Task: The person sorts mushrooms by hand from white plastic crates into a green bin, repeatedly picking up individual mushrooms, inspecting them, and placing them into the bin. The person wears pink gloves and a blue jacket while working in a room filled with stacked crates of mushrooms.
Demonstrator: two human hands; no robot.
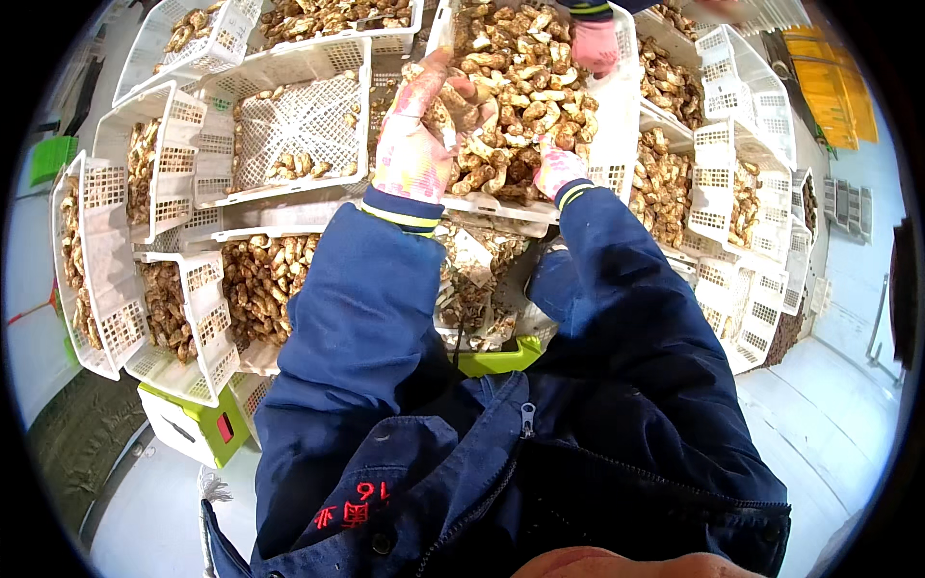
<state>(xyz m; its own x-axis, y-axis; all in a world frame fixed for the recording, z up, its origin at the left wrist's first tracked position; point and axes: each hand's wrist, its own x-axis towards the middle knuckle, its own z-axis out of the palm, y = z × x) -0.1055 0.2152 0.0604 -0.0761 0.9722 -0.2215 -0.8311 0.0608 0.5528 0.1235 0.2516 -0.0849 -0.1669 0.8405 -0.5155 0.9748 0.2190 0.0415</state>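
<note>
Brown-and-cream mushrooms with thick stems (525, 72) fill a white plastic crate (614, 125) in front of me. My left hand (416, 135), in a soiled pink patterned glove, is at the crate's left side. Its fingers curl around a few mushrooms (465, 106) above the heap. At the near right corner, my right hand (561, 168), in a similar glove, reaches low into the heap. Its fingers are drawn together around a mushroom, partly hidden among the others. Across the crate, another person's pink-gloved hand (595, 46) hangs over the heap's far right side.
To the left, a white crate (364, 106) has a few mushrooms on its latticed bottom. Fuller crates stand around it and on the right (713, 183). Below the main crate lie pale scraps (472, 275). A green-and-white box (193, 424) stands lower left; yellow crates (831, 87) are far right.
</note>
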